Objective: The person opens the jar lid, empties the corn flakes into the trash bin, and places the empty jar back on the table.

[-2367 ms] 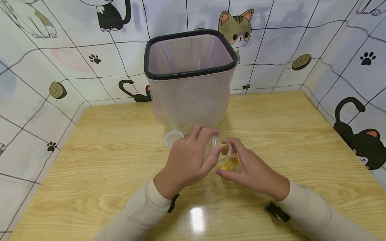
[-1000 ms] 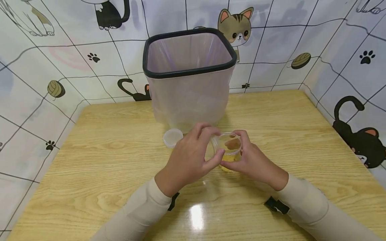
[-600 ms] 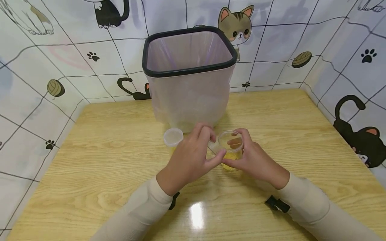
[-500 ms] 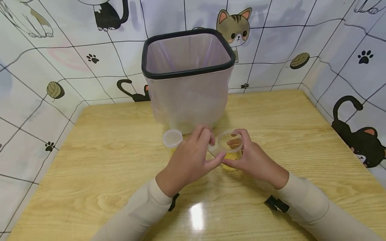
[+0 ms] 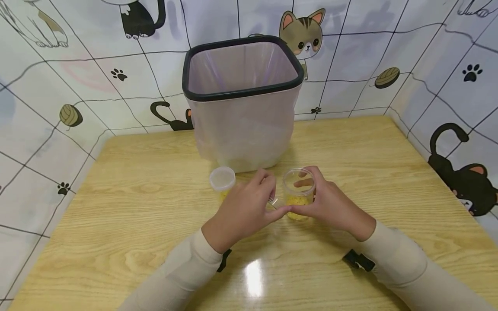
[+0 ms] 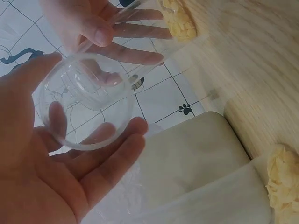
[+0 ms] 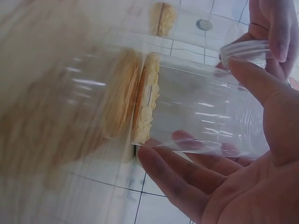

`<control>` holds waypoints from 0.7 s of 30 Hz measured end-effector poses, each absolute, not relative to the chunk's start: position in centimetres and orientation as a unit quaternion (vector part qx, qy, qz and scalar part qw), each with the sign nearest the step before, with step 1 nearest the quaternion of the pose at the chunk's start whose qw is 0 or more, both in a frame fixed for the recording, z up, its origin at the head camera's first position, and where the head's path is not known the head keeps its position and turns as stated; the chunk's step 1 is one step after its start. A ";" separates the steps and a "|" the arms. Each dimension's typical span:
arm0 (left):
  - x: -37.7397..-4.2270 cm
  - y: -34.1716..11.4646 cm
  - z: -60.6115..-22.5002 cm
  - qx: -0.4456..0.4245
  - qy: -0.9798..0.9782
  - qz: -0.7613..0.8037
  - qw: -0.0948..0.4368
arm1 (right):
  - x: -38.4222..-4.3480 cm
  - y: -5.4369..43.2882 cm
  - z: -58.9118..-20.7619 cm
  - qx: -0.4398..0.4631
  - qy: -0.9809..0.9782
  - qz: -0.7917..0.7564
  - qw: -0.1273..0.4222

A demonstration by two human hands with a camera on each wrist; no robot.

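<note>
The left hand (image 5: 249,207) is grasping a clear lid (image 7: 247,50), pinching it by its edge between thumb and fingers. The right hand (image 5: 334,205) is grasping the jar (image 5: 297,194), its thumb and fingers wrapping round the clear side. This jar is standing upright on the near half of the table (image 5: 136,216), just right of the lid, its mouth lying uncovered and yellow bits (image 5: 297,208) filling only its bottom. In the head view, the two thumbs are meeting or nearly meeting at the jar's near side. To the left, a second jar (image 5: 223,193) is standing beside the left hand, wearing its own whitish cap (image 5: 222,178) and holding similar yellow bits. On the far side, a pale bin (image 5: 245,125) with a black rim is standing before the cat-patterned wall (image 5: 358,56).
</note>
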State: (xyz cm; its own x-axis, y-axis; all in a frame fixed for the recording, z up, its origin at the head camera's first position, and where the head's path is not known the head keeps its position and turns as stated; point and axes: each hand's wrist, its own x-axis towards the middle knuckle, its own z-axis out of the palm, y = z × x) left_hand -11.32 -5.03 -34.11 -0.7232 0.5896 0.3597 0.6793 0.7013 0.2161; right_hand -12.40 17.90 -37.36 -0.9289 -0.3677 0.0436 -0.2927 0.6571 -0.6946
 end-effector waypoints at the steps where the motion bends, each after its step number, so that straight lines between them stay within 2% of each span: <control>1: -11.3 -5.0 -34.1 -0.346 -0.915 -0.166 0.124 | -12.4 17.9 -37.4 -0.181 0.908 -0.374 0.051; 12: -11.4 -5.2 -34.7 -0.313 -0.937 -0.152 -0.024 | -12.4 17.9 -37.4 -0.161 0.906 -0.385 0.070; 21: -11.8 -5.2 -35.3 -0.312 -0.939 -0.128 -0.065 | -12.3 17.9 -37.3 -0.154 0.904 -0.392 0.075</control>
